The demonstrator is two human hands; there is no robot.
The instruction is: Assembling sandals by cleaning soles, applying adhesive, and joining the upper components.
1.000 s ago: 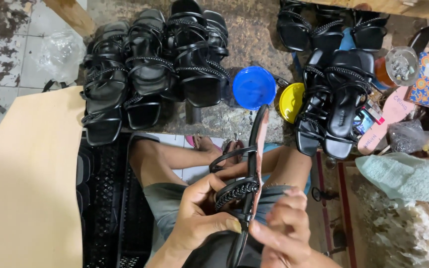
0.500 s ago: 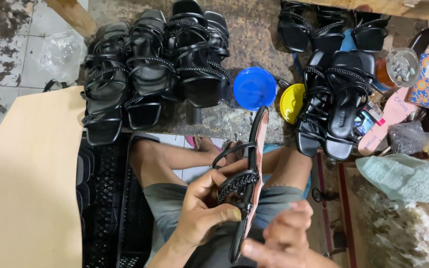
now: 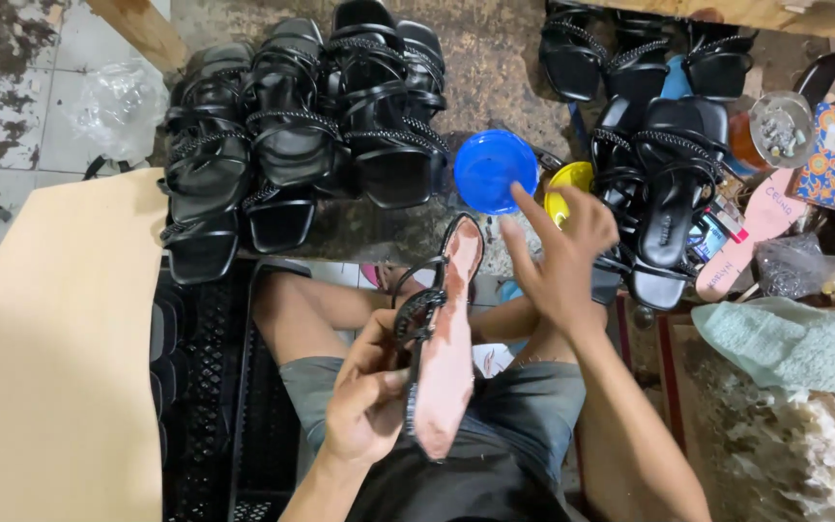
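Tan board (image 3: pixel 50 358) lies at the surface's left edge, black mesh crate (image 3: pixel 205 387) beside it. Black strappy sandals (image 3: pixel 292 145) stacked along the back-left of the surface, about 6 visible, overlapping so the count is rough. Left hand (image 3: pixel 369 406) has fingers clenched round an unfinished sandal (image 3: pixel 442 358), held sole-up over the lap, pinkish-brown underside facing the camera, black braided strap (image 3: pixel 419 314) looped at its left side. Step in hand looks like sole prep or gluing on this 1 sandal. 1 blue round lid or dish (image 3: pixel 495 169) and 1 yellow container (image 3: pixel 567 184) sit mid-surface, just past the sandal's toe. Right hand (image 3: pixel 562 261) is off the sandal, fingers released and spread, reaching toward those 2 containers, touching nothing clearly. Next move likely calls for picking something up there while the left keeps the sole steady. Second black sandal group (image 3: pixel 659 145) at back-right, about 5. 1 pale green cloth (image 3: pixel 785 338) near the right edge.
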